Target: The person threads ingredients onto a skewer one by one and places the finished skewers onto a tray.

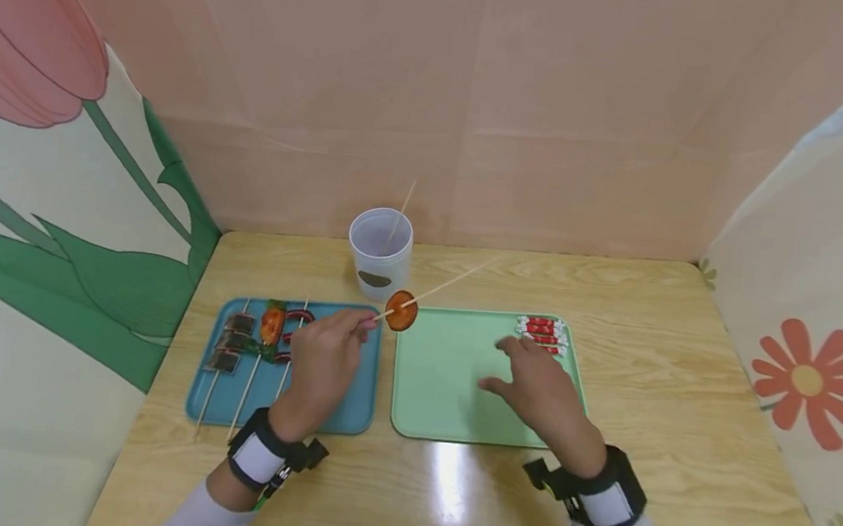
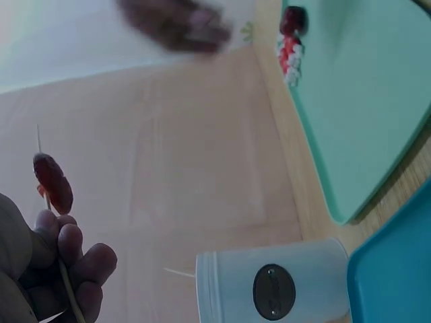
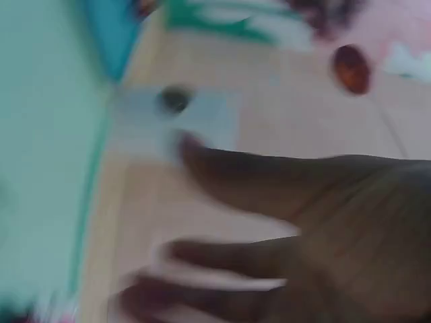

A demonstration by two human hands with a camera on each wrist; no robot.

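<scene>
My left hand pinches a thin wooden skewer near one end, above the gap between the two trays. Threaded on it, just past the fingertips, is a round, glossy orange-brown food piece. The skewer's bare length points up and to the right. Over the green tray my right hand hovers with thumb and fingers spread, holding nothing. Red-and-white wrapped candies lie in that tray's far right corner. Beside them a dark red piece shows in the left wrist view.
On the left, a blue tray carries filled skewers: one with dark blocks, one with an orange piece and green leaves, one with red curled pieces. A white cup with a skewer inside stands behind the trays.
</scene>
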